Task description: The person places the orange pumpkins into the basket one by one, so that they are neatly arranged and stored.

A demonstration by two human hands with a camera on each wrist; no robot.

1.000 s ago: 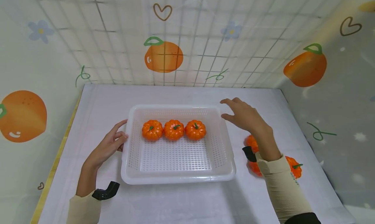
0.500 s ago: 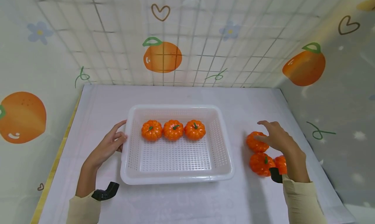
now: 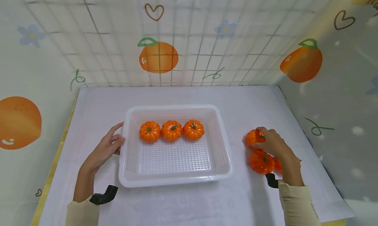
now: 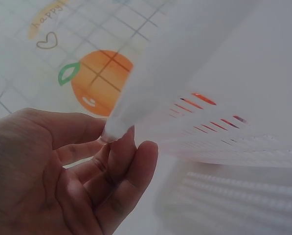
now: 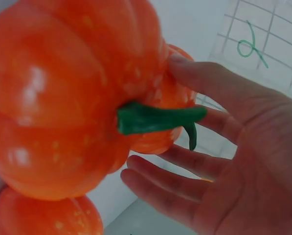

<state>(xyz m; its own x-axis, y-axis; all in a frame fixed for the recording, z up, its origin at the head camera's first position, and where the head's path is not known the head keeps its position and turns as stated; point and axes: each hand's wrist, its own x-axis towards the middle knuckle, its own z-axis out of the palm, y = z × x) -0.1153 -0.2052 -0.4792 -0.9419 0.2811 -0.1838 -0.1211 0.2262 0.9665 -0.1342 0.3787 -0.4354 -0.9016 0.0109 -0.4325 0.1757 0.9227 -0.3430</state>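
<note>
A white plastic basket (image 3: 174,181) with perforated walls stands mid-table, holding three small orange pumpkins (image 3: 172,131) in a row towards its far side. My left hand (image 3: 103,150) grips the basket's left rim; in the left wrist view, fingertips (image 4: 145,154) lie against the rim's edge. To the right of the basket, my right hand (image 3: 276,144) holds the farthest pumpkin (image 3: 253,137) of a loose group, thumb on the near side and fingers on the far side. Closer to me sits another pumpkin (image 3: 261,161), filling much of the right wrist view. A further pumpkin (image 3: 278,165) is partly hidden by the right wrist.
A white cloth (image 3: 189,206) covers the table, with a yellow strip (image 3: 56,157) along its left edge. Printed curtains (image 3: 189,39) hang behind and at both sides; a wire grid shows through at the back.
My right hand has moved from the basket's right rim over to the loose pumpkins and closed round the farthest one. The left hand stays at the basket rim. The head view has shifted slightly.
</note>
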